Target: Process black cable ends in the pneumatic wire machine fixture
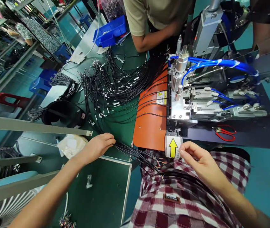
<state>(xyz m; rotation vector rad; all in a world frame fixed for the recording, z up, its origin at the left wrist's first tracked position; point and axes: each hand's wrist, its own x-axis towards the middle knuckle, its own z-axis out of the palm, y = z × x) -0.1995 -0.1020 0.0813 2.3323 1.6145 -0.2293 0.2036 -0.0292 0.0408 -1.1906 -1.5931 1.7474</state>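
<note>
My left hand [101,145] is closed at the end of a bundle of thin black cables [135,150], fingers pressed together on them. The cables run right across the table edge, and their stripped, coloured wire ends lie over the checked apron [153,190] on my lap. My right hand [200,158] is beside a plate with a yellow arrow [172,147], thumb and index finger brought together at its right edge. Whatever is between those fingertips is too small to make out. Above the plate, several cables cross an orange guard [149,129] into a metal machine [179,101] with blue air hoses.
A large spread of black cables with white connectors [116,85] covers the green table. Red-handled pliers [227,132] lie right of the machine. A black tub [63,115], blue bin [111,30] and metal rails [37,125] are to the left. Another person's arm [153,39] rests across the table.
</note>
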